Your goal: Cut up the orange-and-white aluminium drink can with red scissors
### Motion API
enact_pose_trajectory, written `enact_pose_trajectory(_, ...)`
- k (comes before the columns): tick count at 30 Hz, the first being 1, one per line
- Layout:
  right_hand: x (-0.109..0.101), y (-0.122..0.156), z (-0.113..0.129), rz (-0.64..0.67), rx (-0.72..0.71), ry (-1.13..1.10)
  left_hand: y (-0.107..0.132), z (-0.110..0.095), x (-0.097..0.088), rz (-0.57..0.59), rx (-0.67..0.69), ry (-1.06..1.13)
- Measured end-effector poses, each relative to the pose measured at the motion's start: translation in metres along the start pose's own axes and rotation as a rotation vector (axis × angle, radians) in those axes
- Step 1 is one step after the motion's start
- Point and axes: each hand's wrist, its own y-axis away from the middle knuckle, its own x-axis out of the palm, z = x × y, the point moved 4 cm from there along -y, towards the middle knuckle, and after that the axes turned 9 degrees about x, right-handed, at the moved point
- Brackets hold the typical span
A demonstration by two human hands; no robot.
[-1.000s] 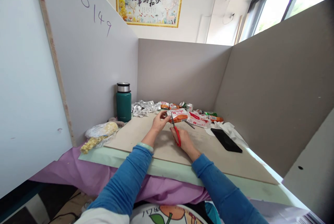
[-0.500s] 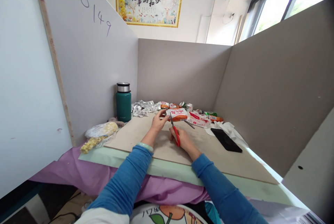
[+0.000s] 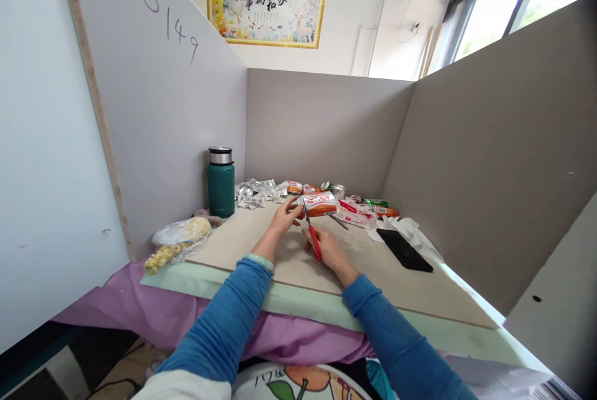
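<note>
My left hand point(image 3: 285, 218) pinches the left end of a cut-open red and white drink can point(image 3: 319, 204), held just above the brown board point(image 3: 261, 238). My right hand point(image 3: 328, 247) is closed round the red handles of a pair of scissors point(image 3: 312, 232). The blades point away from me and meet the near edge of the can sheet. Both sleeves are blue.
A green flask point(image 3: 221, 182) stands at the back left. Crumpled foil point(image 3: 256, 193), more cans and can pieces point(image 3: 359, 207) lie along the back wall. A black phone point(image 3: 403, 250) rests on white tissue at the right. A bag of yellow food point(image 3: 177, 239) sits at the left edge.
The can sheet has turned slightly in my left hand and the scissors have shifted a little forward into it. My arms stay almost where they were.
</note>
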Motion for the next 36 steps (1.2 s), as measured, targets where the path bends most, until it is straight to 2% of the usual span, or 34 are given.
enact_pose_trajectory(9,0.007,-0.005,-0.01,0.102,0.028,-0.139,-0.002,-0.001,-0.002,-0.032,0.07,0.076)
enact_pose_trajectory(18,0.009,-0.009,-0.014,0.101,0.04,-0.146,-0.005,-0.003,-0.003,-0.099,0.171,0.03)
enact_pose_trajectory(27,0.017,-0.018,-0.027,0.149,-0.027,-0.236,-0.003,0.0,-0.004,-0.069,0.067,0.076)
enact_pose_trajectory(32,0.017,-0.018,-0.026,0.131,-0.009,-0.242,-0.003,-0.001,-0.004,-0.065,0.082,0.066)
enact_pose_trajectory(36,0.016,-0.014,-0.02,0.138,0.028,-0.282,-0.004,-0.004,-0.003,-0.105,0.142,0.009)
